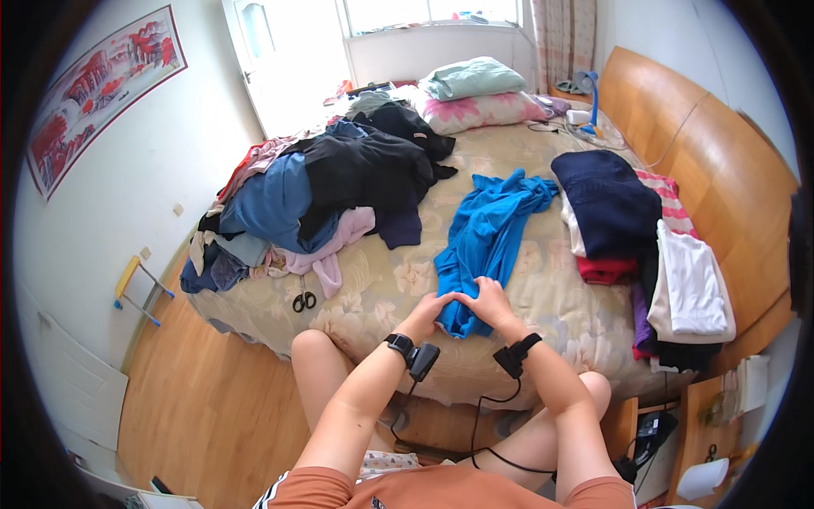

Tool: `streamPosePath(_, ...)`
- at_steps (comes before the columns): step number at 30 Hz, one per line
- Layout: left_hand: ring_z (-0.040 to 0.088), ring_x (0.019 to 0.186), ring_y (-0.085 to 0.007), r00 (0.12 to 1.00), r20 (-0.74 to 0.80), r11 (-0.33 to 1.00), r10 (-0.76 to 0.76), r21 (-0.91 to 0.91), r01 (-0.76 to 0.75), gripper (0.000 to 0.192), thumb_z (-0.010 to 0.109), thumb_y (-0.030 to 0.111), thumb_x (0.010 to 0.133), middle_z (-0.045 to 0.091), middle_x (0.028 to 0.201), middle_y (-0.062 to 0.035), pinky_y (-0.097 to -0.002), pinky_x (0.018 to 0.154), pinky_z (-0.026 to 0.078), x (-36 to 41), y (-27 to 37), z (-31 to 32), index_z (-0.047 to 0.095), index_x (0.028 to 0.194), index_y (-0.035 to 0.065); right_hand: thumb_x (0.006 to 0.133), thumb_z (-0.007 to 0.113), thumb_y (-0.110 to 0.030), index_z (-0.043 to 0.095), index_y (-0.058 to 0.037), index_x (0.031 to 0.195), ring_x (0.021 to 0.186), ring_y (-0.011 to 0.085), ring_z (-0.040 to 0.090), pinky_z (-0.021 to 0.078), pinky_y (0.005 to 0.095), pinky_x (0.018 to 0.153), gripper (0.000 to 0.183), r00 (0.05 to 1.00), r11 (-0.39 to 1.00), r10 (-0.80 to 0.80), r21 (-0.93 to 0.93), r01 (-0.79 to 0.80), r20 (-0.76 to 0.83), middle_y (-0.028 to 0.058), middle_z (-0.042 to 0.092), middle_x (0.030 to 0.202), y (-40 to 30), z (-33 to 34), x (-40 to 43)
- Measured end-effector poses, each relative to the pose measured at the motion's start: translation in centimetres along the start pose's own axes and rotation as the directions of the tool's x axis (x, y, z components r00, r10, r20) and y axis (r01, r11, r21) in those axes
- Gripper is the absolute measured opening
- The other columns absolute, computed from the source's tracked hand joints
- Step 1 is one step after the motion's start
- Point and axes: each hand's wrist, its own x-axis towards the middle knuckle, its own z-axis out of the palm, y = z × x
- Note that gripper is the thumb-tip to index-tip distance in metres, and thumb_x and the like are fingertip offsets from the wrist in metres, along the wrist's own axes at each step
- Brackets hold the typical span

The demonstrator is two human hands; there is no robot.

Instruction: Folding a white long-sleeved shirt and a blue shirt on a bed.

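Observation:
Before me on the bed lies a bright blue garment (486, 223), bunched lengthwise with creases along it. Its near end hangs close to the bed's front edge. My left hand (427, 317) holds the left side of that end, fingers partly hidden beneath the cloth. From the right, my right hand (495, 304) grips the same end, its thumb on top of the fabric. The two thumbs meet or nearly meet over the cloth. Each wrist wears a black strap with a small device and a cable.
A large heap of loose clothes (343, 184) covers the bed's left side, with black-handled scissors (304, 301) beside it. Folded clothes are stacked at right, including a navy garment (604, 203) and white garment (693, 280). Pillows (474, 95) and a blue lamp (593, 105) stand farther back.

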Motion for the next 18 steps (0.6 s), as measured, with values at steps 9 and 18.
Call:
streamPosePath(9, 0.058, 0.08, -0.0151, 0.801, -0.366, 0.859, 0.474, -0.011, -0.513, 0.032, 0.06, 0.01, 0.079, 0.061, 0.092, -0.0055, -0.0292, 0.072, 0.049, -2.6, 5.9, -11.8, 0.06, 0.11, 0.0026, 0.088, 0.046, -0.021, 0.058, -0.0086, 0.11, 0.094, 0.0166, 0.059, 0.0517, 0.0334, 0.074, 0.028, 0.729, 0.201, 0.666, 0.979, 0.029, -0.158, 0.0089, 0.059, 0.103, 7.8, -8.7, -0.3)
streamPosePath(18, 0.062, 0.083, -0.0112, 0.951, -0.178, 0.965, 0.252, -0.024, -0.26, 0.027, 0.063, 0.008, 0.083, 0.064, 0.098, -0.0038, -0.027, 0.074, 0.051, -9.5, 0.6, -9.0, 0.057, 0.109, 0.0025, 0.083, 0.042, -0.026, 0.062, -0.0014, 0.112, 0.11, 0.0332, 0.061, 0.0455, 0.0486, 0.102, 0.043, 0.758, -0.341, 0.582, 0.935, -0.1, 0.293, 0.0178, 0.065, 0.119, 14.5, -12.0, -8.4)
